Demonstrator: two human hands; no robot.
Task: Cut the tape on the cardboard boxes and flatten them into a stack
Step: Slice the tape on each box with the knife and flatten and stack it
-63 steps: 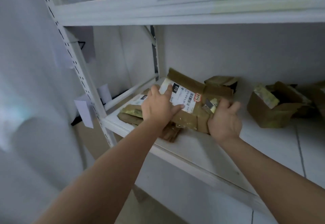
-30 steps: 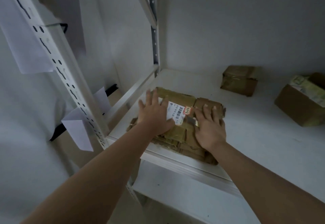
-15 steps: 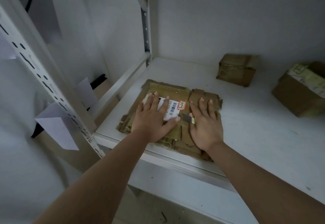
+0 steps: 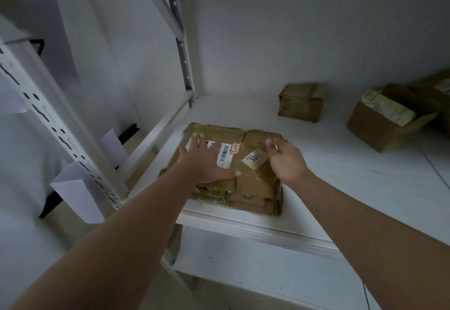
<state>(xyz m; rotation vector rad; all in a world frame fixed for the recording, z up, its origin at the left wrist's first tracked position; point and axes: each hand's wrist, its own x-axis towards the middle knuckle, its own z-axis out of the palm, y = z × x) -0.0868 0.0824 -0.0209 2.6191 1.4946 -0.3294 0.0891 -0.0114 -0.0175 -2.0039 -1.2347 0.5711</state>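
The white shelf [image 4: 328,170] carries everything. At its near-left corner, about 7 o'clock on the shelf board, lies the stack of flattened boxes [image 4: 253,183], brown and several layers thick, with a white barcode label [image 4: 225,155] on the top sheet. Two boxes that are not flattened wait farther back: a small closed box [image 4: 300,102] at about 12 o'clock from the stack, and an open box [image 4: 379,124] at about 2 o'clock, well apart from the stack.

What has changed: half a second ago both palms lay flat on the top sheet and pressed it down. Now the right hand [image 4: 287,161] has lifted off the cardboard, and a small tag marked "30" [image 4: 254,160], which it was covering, shows. The stack stays flat without this pressure, so I judge this box is finished and the next one must be taken, probably from the back of the shelf.

The left hand [image 4: 204,161] is still on the stack, its grip spread, fingers straight and pointing to 12 o'clock, thumb stretched to 3 o'clock across the sheet. The right hand hovers just above the right edge of the stack, the wrist raised, fingers loosely curled. Something thin and pale seems pinched at its fingertips [image 4: 274,145], but I cannot tell what it is.
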